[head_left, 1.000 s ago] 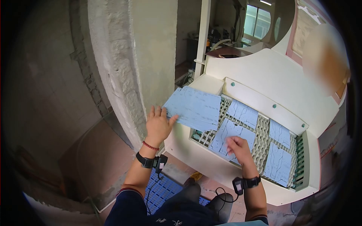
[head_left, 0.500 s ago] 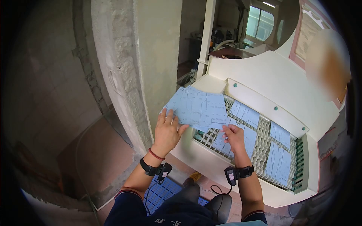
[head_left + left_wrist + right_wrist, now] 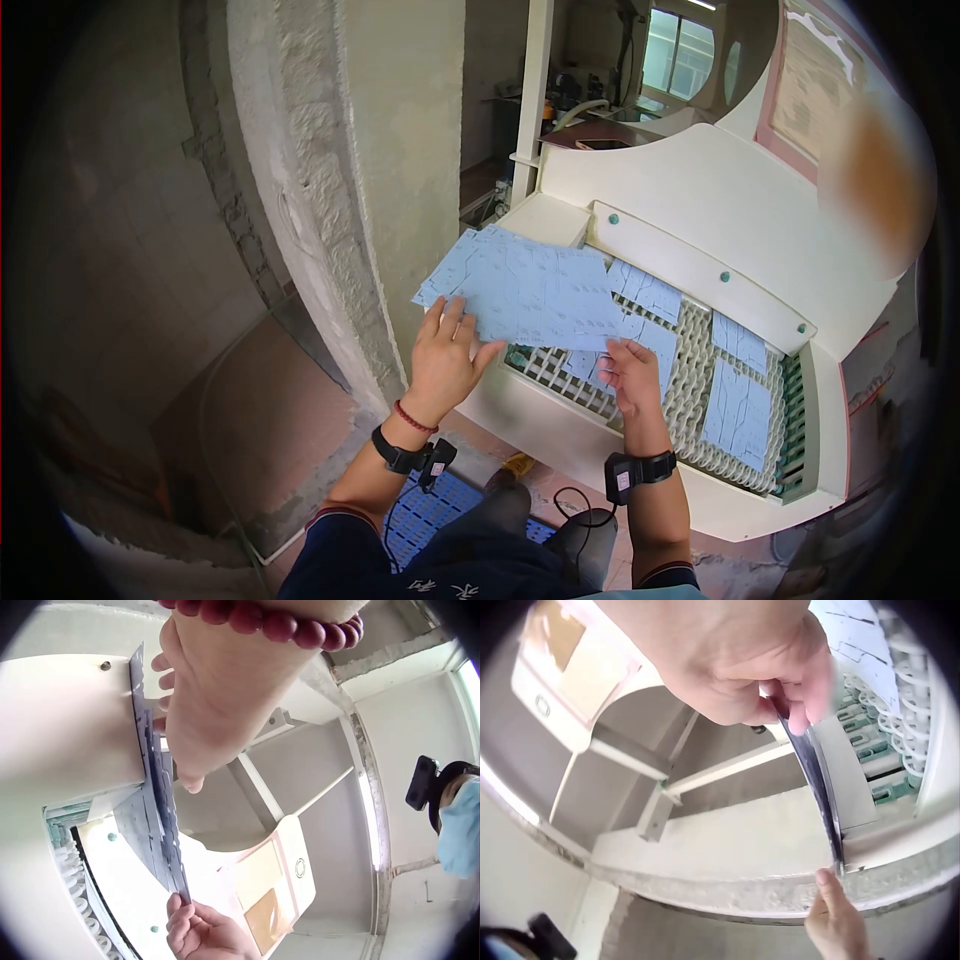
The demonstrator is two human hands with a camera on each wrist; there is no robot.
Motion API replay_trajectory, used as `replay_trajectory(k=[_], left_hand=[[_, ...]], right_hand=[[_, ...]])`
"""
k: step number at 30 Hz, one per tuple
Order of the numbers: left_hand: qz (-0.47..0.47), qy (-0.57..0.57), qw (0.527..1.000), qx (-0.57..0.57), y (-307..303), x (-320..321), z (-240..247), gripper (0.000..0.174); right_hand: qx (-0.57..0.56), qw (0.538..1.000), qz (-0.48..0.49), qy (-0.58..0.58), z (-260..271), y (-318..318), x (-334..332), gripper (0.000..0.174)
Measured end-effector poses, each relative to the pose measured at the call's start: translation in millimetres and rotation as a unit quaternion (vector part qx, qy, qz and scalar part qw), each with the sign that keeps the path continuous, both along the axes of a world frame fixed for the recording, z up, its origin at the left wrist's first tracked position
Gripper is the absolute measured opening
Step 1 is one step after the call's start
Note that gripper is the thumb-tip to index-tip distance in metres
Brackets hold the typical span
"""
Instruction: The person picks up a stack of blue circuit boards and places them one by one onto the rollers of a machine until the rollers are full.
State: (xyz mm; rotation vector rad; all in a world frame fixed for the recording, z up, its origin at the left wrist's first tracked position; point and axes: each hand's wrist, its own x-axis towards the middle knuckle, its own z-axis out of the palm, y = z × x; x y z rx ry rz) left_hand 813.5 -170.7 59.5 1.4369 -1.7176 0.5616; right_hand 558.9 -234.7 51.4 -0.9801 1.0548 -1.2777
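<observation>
A fanned stack of blue circuit boards (image 3: 455, 270), thin and marked with dark lines, lies at the conveyor's left end. My left hand (image 3: 446, 360) rests along the stack's near left edge, its fingers straight and the thumb spread. At the near right corner of the top blue circuit board (image 3: 545, 290), my right hand (image 3: 630, 375) pinches between thumb and fingers. The right wrist view has that board (image 3: 814, 776) edge-on and slightly bowed between the two hands. Under my right hand, another blue circuit board (image 3: 645, 340) lies partly covered on the conveyor.
More blue boards (image 3: 738, 415) lie on the conveyor's white rollers (image 3: 690, 370). A white machine housing (image 3: 700, 200) rises behind, with a raised rim in front. On the left stands a rough concrete pillar (image 3: 310, 200). Blue slatted matting (image 3: 440, 520) covers part of the floor.
My right hand has moved from above the conveyor to the stack's near right corner and taken hold of a board, which has shifted rightward. My left hand has slid slightly right along the stack.
</observation>
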Motion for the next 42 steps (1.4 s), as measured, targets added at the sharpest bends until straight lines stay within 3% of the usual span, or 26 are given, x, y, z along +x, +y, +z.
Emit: replay_trajectory(k=[1,3,8,10,11,12,13,14,15,16,18,20,22,26,28,34,42], left_hand=[[-0.004,0.013,1.000,0.006,2,0,0,0.046],[-0.011,0.042,0.999,-0.003,11,2,-1,0.046],[-0.064,0.157,0.985,-0.009,42,-1,-21,0.045],[-0.166,0.306,0.933,0.089,55,-11,-36,0.042],[-0.233,0.333,0.907,0.111,55,-17,-46,0.039],[-0.239,0.333,0.905,0.117,57,-26,-55,0.039],[-0.330,0.439,0.810,0.205,59,-35,-64,0.038],[-0.410,0.529,0.685,0.288,61,-44,-72,0.037],[-0.425,0.567,0.607,0.360,62,-52,-79,0.040],[-0.432,0.563,0.600,0.368,63,-60,-84,0.040],[-0.493,0.627,0.379,0.469,66,-77,-88,0.044],[-0.510,0.605,0.352,0.500,69,-92,-88,0.046],[-0.530,0.607,0.265,0.529,72,-103,-85,0.044],[-0.489,0.617,0.277,0.551,79,-106,-94,0.044],[-0.462,0.622,0.335,0.536,81,-99,-94,0.043],[-0.426,0.673,0.354,0.491,84,-79,-100,0.038],[-0.448,0.710,0.324,0.436,79,-72,-111,0.041]], right_hand=[[0.000,1.000,-0.001,-0.001,-1,3,-5,0.021],[0.006,0.992,-0.005,-0.122,-1,15,-18,0.018],[-0.026,0.985,-0.031,-0.166,-23,62,-76,0.020],[-0.061,0.978,-0.055,-0.192,-30,89,-98,0.021],[-0.066,0.977,-0.068,-0.193,-32,104,-108,0.020],[-0.073,0.975,-0.082,-0.193,-35,117,-116,0.019],[-0.071,0.975,-0.092,-0.192,-39,130,-123,0.019],[-0.080,0.973,-0.104,-0.189,-44,142,-130,0.018],[-0.090,0.971,-0.117,-0.185,-48,154,-137,0.018],[-0.091,0.970,-0.130,-0.184,-53,164,-142,0.018],[-0.102,0.974,-0.118,-0.163,-64,184,-149,0.018],[-0.097,0.971,-0.138,-0.171,-72,199,-146,0.018],[-0.068,0.973,-0.146,-0.164,-78,208,-140,0.019],[-0.034,0.980,-0.111,-0.164,-99,213,-133,0.020],[-0.012,0.981,-0.112,-0.160,-98,210,-125,0.019],[0.042,0.984,-0.051,-0.163,-94,203,-108,0.014],[0.038,0.988,0.007,-0.150,-96,201,-103,0.020]])
